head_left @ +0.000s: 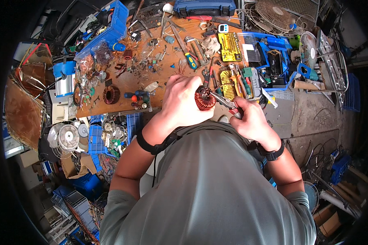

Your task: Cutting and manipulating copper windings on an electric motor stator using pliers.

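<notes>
My left hand [180, 101] is closed around a copper-wound motor coil [205, 102], holding it up close to my body near the table's front edge. In my right hand [251, 119] is a pair of pliers [221, 99] with red on the handles. Its jaws point left and reach the dark upper end of the coil. Whether the jaws grip a wire there is too small to tell. The fingers of my left hand hide the coil's left side. Another copper-wound ring coil [111, 94] lies on the table at the left.
The wooden table [122, 107] carries screwdrivers [137, 98], a handsaw [190, 59], a yellow bit set [230, 47] and scattered scraps. Blue tool trays [274, 61] stand at the right, a blue bin [117, 20] at the far left. Fans [68, 136] and crates crowd the floor.
</notes>
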Demonstrator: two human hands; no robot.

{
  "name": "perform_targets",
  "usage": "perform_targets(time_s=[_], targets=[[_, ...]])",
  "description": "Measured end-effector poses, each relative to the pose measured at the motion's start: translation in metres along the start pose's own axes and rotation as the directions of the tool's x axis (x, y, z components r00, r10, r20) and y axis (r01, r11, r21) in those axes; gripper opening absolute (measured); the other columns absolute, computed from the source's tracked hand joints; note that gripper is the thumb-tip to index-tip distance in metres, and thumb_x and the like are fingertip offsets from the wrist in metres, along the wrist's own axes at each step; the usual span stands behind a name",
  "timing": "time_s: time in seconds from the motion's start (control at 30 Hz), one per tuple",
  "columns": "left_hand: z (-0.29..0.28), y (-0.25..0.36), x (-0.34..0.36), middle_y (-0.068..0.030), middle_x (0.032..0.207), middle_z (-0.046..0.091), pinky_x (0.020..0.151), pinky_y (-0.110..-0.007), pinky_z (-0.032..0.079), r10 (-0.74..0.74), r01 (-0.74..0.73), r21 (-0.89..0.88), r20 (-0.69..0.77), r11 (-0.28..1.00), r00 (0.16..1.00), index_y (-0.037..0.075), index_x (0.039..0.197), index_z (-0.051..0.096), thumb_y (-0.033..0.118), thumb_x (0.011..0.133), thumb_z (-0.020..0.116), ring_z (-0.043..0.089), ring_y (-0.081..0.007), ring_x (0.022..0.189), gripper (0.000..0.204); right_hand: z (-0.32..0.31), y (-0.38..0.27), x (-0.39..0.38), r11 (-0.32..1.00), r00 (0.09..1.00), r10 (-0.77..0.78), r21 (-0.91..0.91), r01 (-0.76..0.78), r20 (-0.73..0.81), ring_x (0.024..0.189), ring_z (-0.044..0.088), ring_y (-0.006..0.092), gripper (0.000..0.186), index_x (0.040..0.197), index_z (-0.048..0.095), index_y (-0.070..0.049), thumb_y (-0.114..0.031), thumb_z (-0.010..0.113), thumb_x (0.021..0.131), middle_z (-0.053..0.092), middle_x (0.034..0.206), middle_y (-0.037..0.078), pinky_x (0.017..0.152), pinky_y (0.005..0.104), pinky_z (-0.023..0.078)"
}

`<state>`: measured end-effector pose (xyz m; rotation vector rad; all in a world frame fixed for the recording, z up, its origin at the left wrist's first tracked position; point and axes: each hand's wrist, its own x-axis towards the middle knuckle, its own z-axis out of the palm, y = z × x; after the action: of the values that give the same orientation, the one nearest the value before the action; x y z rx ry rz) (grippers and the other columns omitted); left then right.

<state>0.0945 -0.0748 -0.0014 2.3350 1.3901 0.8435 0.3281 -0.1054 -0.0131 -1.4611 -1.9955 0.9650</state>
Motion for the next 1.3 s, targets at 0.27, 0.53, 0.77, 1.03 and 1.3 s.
perform_targets(time_s=[0.27, 0.53, 0.77, 1.03, 1.3], targets=[[-0.016, 0.009, 0.001, -0.0096, 0.072, 0.061, 0.089, -0.043, 0.043, 0.068, -0.061, 0.161, -0.036, 0.985, 0.997, 0.008, 0.084, 0.054, 0.025, 0.058, 0.081, 0.063, -0.0314, 0.072, 0.042, -0.017, 0.001, -0.002, 0.998, 0.996, -0.046, -0.034, 0.049, 0.079, 0.073, 0.061, 0.0361, 0.025, 0.092, 0.061, -0.002, -0.005, 0.063, 0.067, 0.06, 0.08, 0.015, 0.066, 0.043, 0.049], [-0.015, 0.017, -0.005, -0.0079, 0.073, 0.059, 0.088, -0.044, 0.044, 0.105, -0.095, 0.166, -0.057, 0.981, 0.993, 0.01, 0.082, 0.054, 0.024, 0.057, 0.081, 0.061, -0.0305, 0.073, 0.04, -0.019, -0.001, -0.002, 0.998, 0.98, -0.04, -0.045, 0.05, 0.196, 0.082, 0.065, 0.0395, 0.025, 0.092, 0.062, -0.004, -0.008, 0.064, 0.068, 0.065, 0.086, 0.017, 0.072, 0.0468, 0.052], [-0.016, 0.019, -0.008, -0.0078, 0.073, 0.059, 0.087, -0.044, 0.044, 0.148, -0.14, 0.204, -0.027, 0.969, 0.989, 0.009, 0.081, 0.054, 0.024, 0.057, 0.081, 0.061, -0.0306, 0.073, 0.04, -0.018, -0.002, 0.002, 0.994, 0.972, -0.079, -0.062, 0.095, 0.223, 0.076, 0.061, 0.0414, 0.021, 0.086, 0.057, -0.002, -0.008, 0.063, 0.067, 0.06, 0.077, 0.019, 0.068, 0.0472, 0.049], [-0.013, 0.017, -0.017, -0.0086, 0.069, 0.059, 0.075, -0.044, 0.049, 0.0, -0.001, 0.039, 0.025, 0.999, 1.0, 0.009, 0.081, 0.054, 0.023, 0.058, 0.083, 0.061, -0.0342, 0.07, 0.04, -0.018, -0.005, 0.006, 0.982, 0.951, -0.036, -0.165, 0.09, 0.308, 0.071, 0.065, 0.0412, 0.019, 0.086, 0.06, -0.005, -0.015, 0.066, 0.071, 0.064, 0.073, 0.018, 0.065, 0.0508, 0.052], [-0.017, 0.014, -0.012, -0.0081, 0.066, 0.066, 0.063, -0.037, 0.052, -0.349, 0.37, 0.002, 0.337, 0.929, 0.875, 0.005, 0.082, 0.058, 0.026, 0.065, 0.081, 0.068, -0.0278, 0.064, 0.036, 0.005, 0.014, 0.019, 0.766, 0.953, -0.303, -0.586, 0.264, 0.034, 0.066, 0.066, 0.0334, 0.034, 0.099, 0.059, -0.008, -0.018, 0.074, 0.07, 0.065, 0.076, 0.011, 0.059, 0.0441, 0.054]])
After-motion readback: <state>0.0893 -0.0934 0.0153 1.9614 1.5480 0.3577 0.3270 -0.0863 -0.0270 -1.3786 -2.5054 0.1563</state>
